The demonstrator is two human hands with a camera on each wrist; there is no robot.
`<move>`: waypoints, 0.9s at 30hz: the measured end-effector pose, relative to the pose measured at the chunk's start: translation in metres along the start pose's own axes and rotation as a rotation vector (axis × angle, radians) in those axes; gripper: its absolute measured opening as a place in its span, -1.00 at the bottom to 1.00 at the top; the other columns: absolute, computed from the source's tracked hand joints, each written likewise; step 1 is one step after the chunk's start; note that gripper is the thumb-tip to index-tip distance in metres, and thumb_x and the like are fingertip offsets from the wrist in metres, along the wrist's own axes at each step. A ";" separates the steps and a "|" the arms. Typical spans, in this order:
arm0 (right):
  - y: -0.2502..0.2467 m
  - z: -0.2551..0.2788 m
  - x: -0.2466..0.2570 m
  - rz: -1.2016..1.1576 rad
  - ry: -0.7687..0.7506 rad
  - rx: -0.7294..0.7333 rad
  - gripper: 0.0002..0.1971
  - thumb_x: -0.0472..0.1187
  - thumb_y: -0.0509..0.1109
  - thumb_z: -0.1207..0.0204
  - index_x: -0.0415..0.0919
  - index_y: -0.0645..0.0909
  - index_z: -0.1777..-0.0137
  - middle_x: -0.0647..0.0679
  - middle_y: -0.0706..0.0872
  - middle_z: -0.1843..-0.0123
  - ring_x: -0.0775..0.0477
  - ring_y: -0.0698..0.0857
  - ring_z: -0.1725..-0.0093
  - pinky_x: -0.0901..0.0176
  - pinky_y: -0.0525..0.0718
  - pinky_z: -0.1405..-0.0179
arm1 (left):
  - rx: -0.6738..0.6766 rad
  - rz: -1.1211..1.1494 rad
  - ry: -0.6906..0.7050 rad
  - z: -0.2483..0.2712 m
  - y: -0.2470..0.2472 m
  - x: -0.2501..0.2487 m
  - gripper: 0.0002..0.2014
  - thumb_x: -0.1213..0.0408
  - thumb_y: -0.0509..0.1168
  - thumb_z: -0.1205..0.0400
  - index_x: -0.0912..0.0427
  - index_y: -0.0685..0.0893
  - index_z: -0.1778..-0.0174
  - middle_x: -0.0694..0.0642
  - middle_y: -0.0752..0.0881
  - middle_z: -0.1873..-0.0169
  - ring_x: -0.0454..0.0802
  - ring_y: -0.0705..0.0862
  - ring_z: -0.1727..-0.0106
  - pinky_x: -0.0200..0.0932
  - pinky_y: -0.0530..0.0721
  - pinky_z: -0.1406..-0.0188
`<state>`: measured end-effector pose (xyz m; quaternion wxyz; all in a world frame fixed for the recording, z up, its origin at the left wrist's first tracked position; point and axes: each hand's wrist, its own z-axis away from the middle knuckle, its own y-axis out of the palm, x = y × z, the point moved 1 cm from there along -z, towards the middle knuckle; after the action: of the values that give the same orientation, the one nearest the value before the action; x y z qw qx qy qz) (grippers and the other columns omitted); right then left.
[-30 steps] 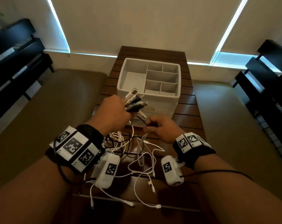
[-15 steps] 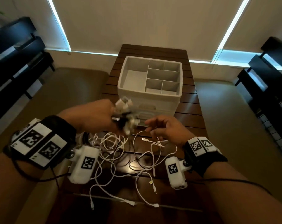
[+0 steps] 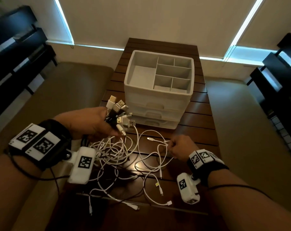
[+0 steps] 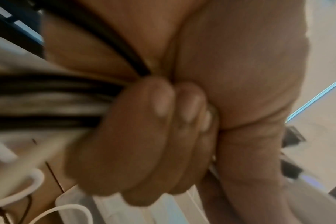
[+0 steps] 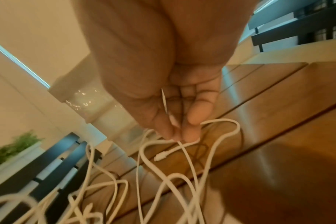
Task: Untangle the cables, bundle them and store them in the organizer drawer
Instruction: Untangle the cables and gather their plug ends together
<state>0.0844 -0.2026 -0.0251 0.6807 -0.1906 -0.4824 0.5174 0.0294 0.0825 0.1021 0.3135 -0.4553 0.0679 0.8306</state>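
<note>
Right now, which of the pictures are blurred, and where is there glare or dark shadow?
Head view: sharp but dim, window strips glowing, a glare spot on the table among the white cables.
Left wrist view: heavy motion blur on the left hand and its cable bundle.
Right wrist view: the right hand is soft; sheen on the wood.

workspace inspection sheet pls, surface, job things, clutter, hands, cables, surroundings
surface: dark slatted wooden table.
job's things: white organizer stands at the table's far end, top tray compartments look empty, its three drawers shut.
clutter: nothing seen.
grippers: left hand grips a bunch of USB plugs; right hand pinches one white cable.
cables: tangled white and black cables sprawl loose on the near table.
surroundings: black benches on both sides, potted plant, blinds-covered windows.
</note>
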 end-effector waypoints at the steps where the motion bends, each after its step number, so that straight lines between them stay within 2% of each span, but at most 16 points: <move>1: 0.007 0.000 0.000 0.017 0.033 0.098 -0.87 -0.30 0.40 -0.44 -0.16 0.67 0.33 -0.08 0.76 0.34 -0.05 0.76 0.35 0.12 0.77 0.33 | 0.006 0.071 0.027 -0.002 0.000 0.004 -0.66 0.02 0.67 -0.16 0.08 0.79 0.27 0.14 0.51 0.48 -0.07 0.39 0.57 -0.21 0.38 0.61; 3: 0.025 0.002 -0.002 0.061 0.095 0.299 -0.86 -0.15 0.50 -0.42 -0.16 0.68 0.31 -0.05 0.76 0.38 0.03 0.72 0.46 0.23 0.68 0.48 | 0.021 0.172 0.070 -0.006 0.002 0.008 -0.56 -0.06 0.70 -0.04 0.08 0.79 0.30 0.07 0.48 0.57 -0.12 0.36 0.63 -0.28 0.35 0.69; 5: 0.046 0.003 -0.004 0.161 0.107 0.391 -0.74 0.02 0.54 -0.38 -0.17 0.75 0.13 -0.02 0.76 0.32 0.05 0.74 0.41 0.26 0.65 0.46 | 0.011 0.201 0.095 -0.008 0.003 0.011 -0.58 -0.07 0.71 -0.01 0.05 0.79 0.35 0.05 0.46 0.60 -0.12 0.34 0.64 -0.29 0.32 0.71; 7: 0.068 0.001 -0.011 0.230 0.077 0.341 -0.65 0.10 0.50 -0.34 -0.14 0.72 0.00 -0.03 0.75 0.20 0.01 0.73 0.27 0.24 0.65 0.39 | -0.024 0.195 0.120 -0.011 0.006 0.009 -0.70 0.06 0.68 -0.07 0.04 0.79 0.38 0.06 0.46 0.59 -0.13 0.34 0.65 -0.30 0.32 0.72; 9: 0.087 -0.005 -0.020 0.269 0.018 0.271 -0.73 0.11 0.44 -0.33 -0.03 0.68 0.07 0.03 0.75 0.17 -0.04 0.76 0.20 0.17 0.69 0.30 | -0.077 0.199 0.123 -0.013 0.009 0.005 -0.87 0.29 0.59 -0.22 0.03 0.79 0.39 0.10 0.47 0.55 -0.14 0.33 0.65 -0.32 0.32 0.75; 10: 0.095 -0.008 -0.025 0.295 0.002 0.253 -0.77 0.11 0.40 -0.36 0.00 0.67 0.10 0.04 0.76 0.16 -0.06 0.77 0.17 0.15 0.71 0.28 | -0.102 0.202 0.120 -0.014 0.011 0.004 -0.88 0.34 0.54 -0.27 0.03 0.79 0.39 0.10 0.46 0.55 -0.13 0.32 0.65 -0.32 0.32 0.75; 12: 0.098 -0.013 -0.026 0.340 -0.008 0.231 -0.79 0.08 0.36 -0.44 -0.02 0.70 0.11 0.01 0.78 0.13 -0.05 0.77 0.15 0.16 0.70 0.27 | -0.139 0.200 0.110 -0.015 0.016 0.002 -0.92 0.29 0.42 -0.36 0.02 0.79 0.39 0.07 0.45 0.58 -0.13 0.31 0.64 -0.32 0.30 0.75; 14: 0.076 -0.009 -0.013 0.358 -0.025 0.210 -0.78 0.02 0.37 -0.49 -0.13 0.68 0.10 -0.04 0.74 0.14 -0.02 0.71 0.21 0.21 0.63 0.30 | -0.171 0.181 0.112 -0.017 0.020 0.001 -0.93 0.23 0.40 -0.35 0.00 0.80 0.39 0.01 0.48 0.61 -0.14 0.31 0.64 -0.32 0.30 0.73; 16: 0.039 -0.005 0.004 0.298 -0.049 0.098 -0.84 -0.06 0.37 -0.52 -0.13 0.63 0.17 -0.06 0.68 0.20 -0.01 0.65 0.28 0.26 0.53 0.37 | -0.221 0.141 0.130 -0.019 0.022 -0.002 -0.96 0.18 0.44 -0.31 -0.03 0.80 0.41 -0.03 0.51 0.63 -0.16 0.34 0.65 -0.32 0.31 0.70; 17: 0.019 -0.003 0.012 0.258 -0.080 0.019 -0.86 -0.10 0.35 -0.53 -0.14 0.63 0.19 -0.09 0.70 0.20 -0.05 0.67 0.26 0.25 0.52 0.35 | -0.242 0.129 0.134 -0.021 0.023 -0.003 -0.95 0.21 0.46 -0.32 -0.04 0.79 0.42 -0.03 0.52 0.63 -0.16 0.35 0.65 -0.32 0.32 0.69; 19: -0.020 0.002 0.024 0.183 -0.140 -0.119 -0.91 -0.19 0.38 -0.49 -0.15 0.66 0.22 -0.11 0.74 0.17 -0.11 0.70 0.13 0.21 0.54 0.24 | -0.288 0.116 0.132 -0.028 0.022 -0.003 -0.79 0.37 0.44 -0.47 -0.03 0.78 0.43 -0.06 0.55 0.65 -0.20 0.40 0.66 -0.35 0.35 0.69; 21: -0.052 0.011 0.033 0.092 -0.164 -0.186 -0.93 -0.21 0.45 -0.43 -0.09 0.65 0.26 -0.03 0.71 0.21 -0.06 0.70 0.10 0.21 0.55 0.19 | -0.351 0.120 0.138 -0.030 0.021 -0.005 -0.72 0.46 0.37 -0.56 0.04 0.75 0.40 -0.07 0.57 0.65 -0.23 0.44 0.68 -0.40 0.38 0.71; 24: -0.084 0.025 0.042 0.005 -0.212 -0.247 -0.93 -0.15 0.50 -0.46 -0.08 0.67 0.21 0.12 0.67 0.24 0.08 0.67 0.14 0.27 0.57 0.21 | -0.389 0.142 0.172 -0.031 0.022 -0.012 -0.94 0.36 0.44 -0.51 0.11 0.75 0.18 -0.02 0.52 0.59 -0.15 0.38 0.64 -0.34 0.36 0.70; 27: -0.095 0.040 0.053 -0.040 -0.279 -0.335 -0.86 -0.07 0.49 -0.49 -0.12 0.65 0.15 0.16 0.65 0.26 0.18 0.63 0.19 0.30 0.59 0.24 | -0.434 0.192 0.220 -0.035 0.021 -0.015 -0.76 0.43 0.44 -0.51 0.43 0.63 -0.05 0.09 0.38 0.51 -0.11 0.29 0.62 -0.32 0.30 0.71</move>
<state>0.1001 -0.2020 0.0900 0.5762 -0.2178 -0.6548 0.4380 0.0482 0.0450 0.0907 0.1186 -0.5911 -0.0352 0.7970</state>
